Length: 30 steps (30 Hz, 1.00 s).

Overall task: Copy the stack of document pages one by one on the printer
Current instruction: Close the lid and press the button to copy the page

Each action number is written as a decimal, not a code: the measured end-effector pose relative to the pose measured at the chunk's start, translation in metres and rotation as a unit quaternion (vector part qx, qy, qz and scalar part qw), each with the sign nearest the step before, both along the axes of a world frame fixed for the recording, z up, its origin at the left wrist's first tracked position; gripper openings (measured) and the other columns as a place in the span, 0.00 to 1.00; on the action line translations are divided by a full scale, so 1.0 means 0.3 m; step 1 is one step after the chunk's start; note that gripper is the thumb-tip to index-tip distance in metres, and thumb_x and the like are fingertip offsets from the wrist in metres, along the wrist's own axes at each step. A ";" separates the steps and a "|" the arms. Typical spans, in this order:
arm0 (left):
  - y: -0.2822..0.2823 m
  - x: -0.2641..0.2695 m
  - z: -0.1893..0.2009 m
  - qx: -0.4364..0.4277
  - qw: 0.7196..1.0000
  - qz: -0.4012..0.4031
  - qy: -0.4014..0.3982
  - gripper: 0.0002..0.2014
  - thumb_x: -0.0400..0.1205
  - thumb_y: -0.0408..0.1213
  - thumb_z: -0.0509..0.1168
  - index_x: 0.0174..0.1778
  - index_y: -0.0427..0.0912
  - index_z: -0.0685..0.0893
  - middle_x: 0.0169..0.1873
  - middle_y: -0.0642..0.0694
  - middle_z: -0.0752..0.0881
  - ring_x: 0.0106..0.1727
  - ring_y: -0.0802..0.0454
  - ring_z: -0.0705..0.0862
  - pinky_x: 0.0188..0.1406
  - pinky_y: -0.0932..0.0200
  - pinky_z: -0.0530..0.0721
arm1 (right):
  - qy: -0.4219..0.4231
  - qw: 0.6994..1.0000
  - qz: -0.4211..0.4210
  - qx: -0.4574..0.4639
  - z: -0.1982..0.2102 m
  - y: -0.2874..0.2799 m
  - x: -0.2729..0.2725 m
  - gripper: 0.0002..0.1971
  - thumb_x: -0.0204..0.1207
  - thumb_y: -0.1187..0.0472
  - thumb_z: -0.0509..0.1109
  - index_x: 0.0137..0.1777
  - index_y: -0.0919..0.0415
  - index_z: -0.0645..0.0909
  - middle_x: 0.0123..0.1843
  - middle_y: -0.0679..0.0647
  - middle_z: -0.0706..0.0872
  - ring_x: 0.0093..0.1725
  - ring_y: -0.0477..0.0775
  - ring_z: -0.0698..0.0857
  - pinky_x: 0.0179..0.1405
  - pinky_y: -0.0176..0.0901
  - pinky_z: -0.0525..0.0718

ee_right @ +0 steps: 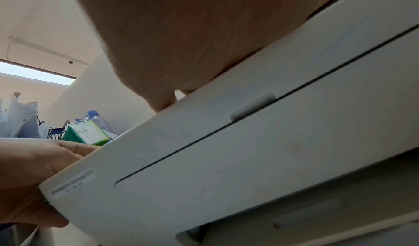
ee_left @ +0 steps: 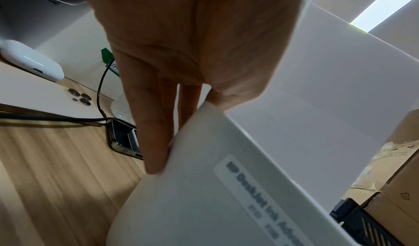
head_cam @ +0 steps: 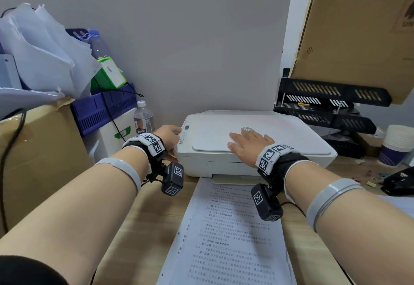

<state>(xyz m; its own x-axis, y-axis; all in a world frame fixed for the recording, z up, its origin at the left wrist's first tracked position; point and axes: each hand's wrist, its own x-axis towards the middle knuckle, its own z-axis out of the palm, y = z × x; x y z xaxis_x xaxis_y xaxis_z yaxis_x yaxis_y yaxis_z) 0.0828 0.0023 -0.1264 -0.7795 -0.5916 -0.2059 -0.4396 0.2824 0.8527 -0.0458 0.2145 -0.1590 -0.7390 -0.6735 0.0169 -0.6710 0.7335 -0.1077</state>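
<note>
Right hand (head_cam: 246, 144) lies flat on the white plastic printer (head_cam: 291, 141)'s lid. Left hand (head_cam: 168, 137), clasping its left corner, risks pressing a wrong button.

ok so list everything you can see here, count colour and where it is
printer: 1, white, desk centre, lid down
document pages: 1 stack, white, printed, desk before printer
desk: 1, light wood
water bottles: 2, clear, left of printer
basket: 1, blue, left
green box: 1, green and white, atop basket
loose papers: 1 heap, white, far left
cardboard boxes: 2, brown, far left, top right
letter trays: 1 rack, black, right
paper cups: 1 stack, white and purple, far right
phones: 2, pale and dark, desk left
earbud case: 1, white, beside phones
left hand: 1, grips printer's left front corner
right hand: 1, flat on printer lid
</note>
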 end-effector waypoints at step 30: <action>-0.063 -0.076 0.002 -0.154 0.983 -0.027 -0.093 0.10 0.80 0.25 0.64 0.48 0.42 0.88 0.44 0.35 0.92 0.47 0.33 0.91 0.48 0.32 0.89 | 0.025 0.999 0.010 0.027 -0.014 -0.004 -0.032 0.41 0.74 0.22 0.40 0.85 0.40 0.52 0.89 0.53 0.48 0.88 0.54 0.45 0.83 0.67 0.47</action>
